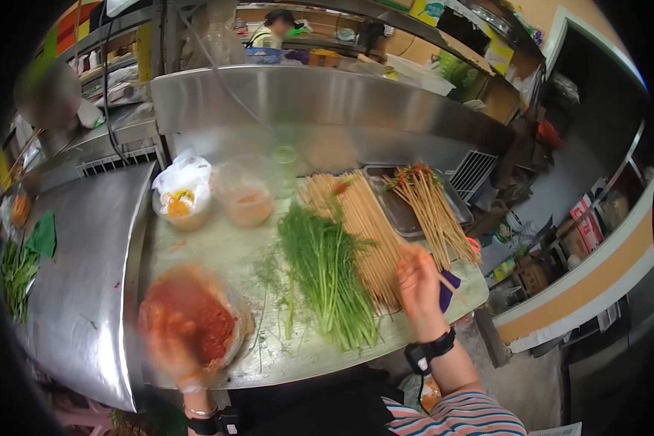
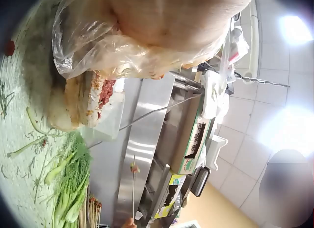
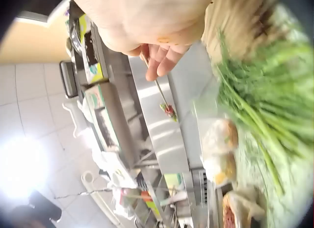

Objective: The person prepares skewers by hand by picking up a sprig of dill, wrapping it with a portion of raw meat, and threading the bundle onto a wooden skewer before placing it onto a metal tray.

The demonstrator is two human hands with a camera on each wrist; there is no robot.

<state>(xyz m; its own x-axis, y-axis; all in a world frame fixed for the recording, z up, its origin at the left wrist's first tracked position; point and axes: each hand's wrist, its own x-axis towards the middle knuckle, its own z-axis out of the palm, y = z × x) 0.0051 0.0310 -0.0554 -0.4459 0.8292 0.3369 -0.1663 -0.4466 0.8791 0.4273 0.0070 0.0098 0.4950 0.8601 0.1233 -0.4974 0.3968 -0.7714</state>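
Right of head-view centre, right hand [image 1: 418, 287] pinches slim tan wooden skewer [image 3: 160, 89], probably light, stiff, best gripped by bare end; left hand [image 1: 171, 341] blurred, grip indeterminable.

Bright light, warped edges

Ceiling lights [image 2: 289, 132] burn out to white glare in both wrist views. The steel counter [image 1: 80, 291] at left throws back bright streaks; the doorway [image 1: 596, 94] at far right falls dim. Motion blur smears the left hand [image 1: 166, 341] in the head view, where straight lines bow and corners go black. The greens [image 3: 274, 90] look soft in the right wrist view.
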